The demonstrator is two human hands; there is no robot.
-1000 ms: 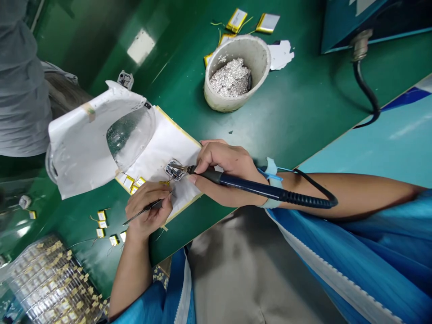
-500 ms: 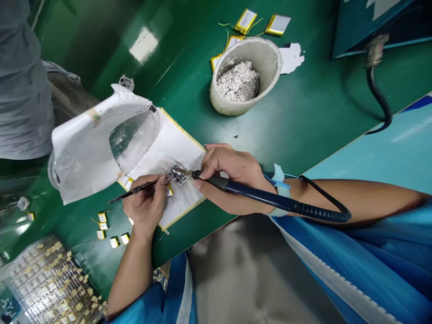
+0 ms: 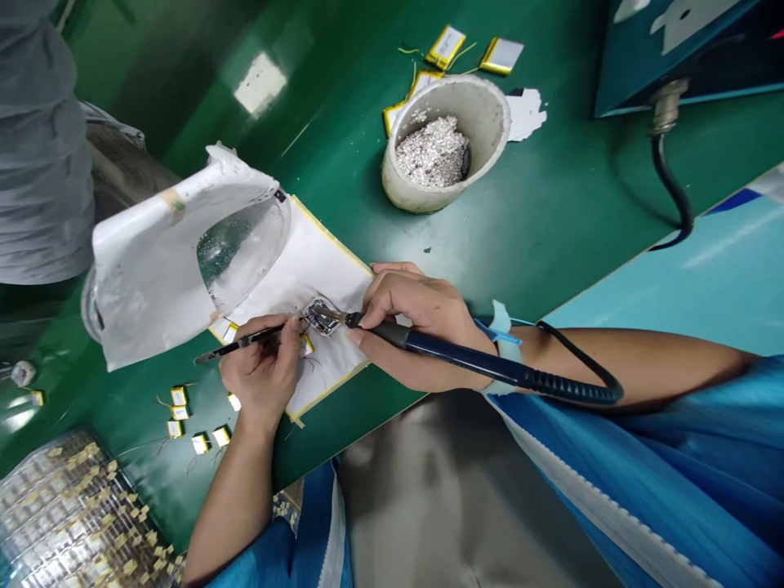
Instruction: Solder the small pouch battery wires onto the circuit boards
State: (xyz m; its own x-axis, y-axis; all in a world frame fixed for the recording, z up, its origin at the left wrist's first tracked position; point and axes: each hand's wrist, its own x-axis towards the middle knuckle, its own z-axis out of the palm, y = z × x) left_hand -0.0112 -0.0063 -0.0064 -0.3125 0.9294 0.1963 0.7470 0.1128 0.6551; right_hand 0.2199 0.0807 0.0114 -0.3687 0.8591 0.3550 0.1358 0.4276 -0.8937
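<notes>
My right hand (image 3: 422, 327) is closed around a soldering iron (image 3: 465, 349), whose tip rests at a small circuit board in a rounded casing (image 3: 321, 316). From the left, my left hand (image 3: 263, 359) pinches slim dark tweezers (image 3: 229, 346), with their points at the board's near edge. A white sheet with yellow taped borders (image 3: 331, 245) lies beneath the board. Beside my left fingertips a small yellow-edged battery (image 3: 307, 344) shows in part. The exact contact between iron tip and board is too small to make out.
A pot of silvery solder scraps (image 3: 490, 122) stands beyond my hands, near several battery cells (image 3: 446, 46). A clear-windowed cover (image 3: 140, 278) stands at left. Small batteries (image 3: 179, 412) and a tray of parts (image 3: 67, 514) lie lower left. The iron's station (image 3: 704, 57) is upper right.
The view has shifted slightly. Both hands keep nearly the same pose, with iron and tweezers still at the board.
</notes>
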